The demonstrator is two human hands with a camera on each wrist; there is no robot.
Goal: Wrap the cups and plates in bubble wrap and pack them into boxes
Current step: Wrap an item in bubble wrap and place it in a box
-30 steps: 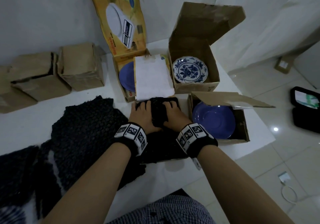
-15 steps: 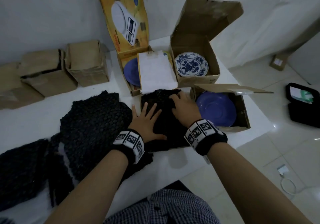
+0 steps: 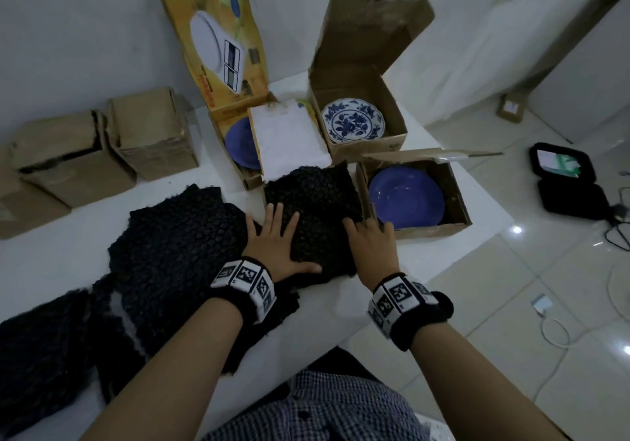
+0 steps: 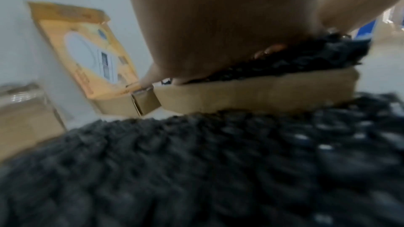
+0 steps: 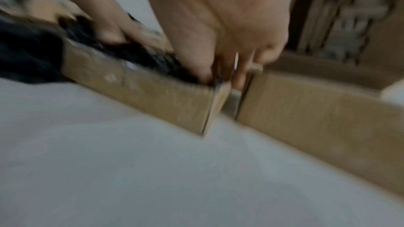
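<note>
A bundle wrapped in black bubble wrap fills a low cardboard box at the table's middle. My left hand lies flat on its near left part, fingers spread and pressing down. Fingers straight, my right hand is at the bundle's right edge. They dip down at the corner between this box and the neighbouring box, which holds a bare blue plate. A blue-and-white floral plate lies in an open box behind. Another blue plate shows in the yellow box.
Loose black bubble wrap sheets spread over the table's left and near side. Closed cardboard boxes stand at the back left. A white flap rises behind the bundle. A black case and cables lie on the floor at the right.
Both hands slid back from the bundle's far edge. The left flattened on its near left part; the right moved to its right edge beside the blue plate's box.
</note>
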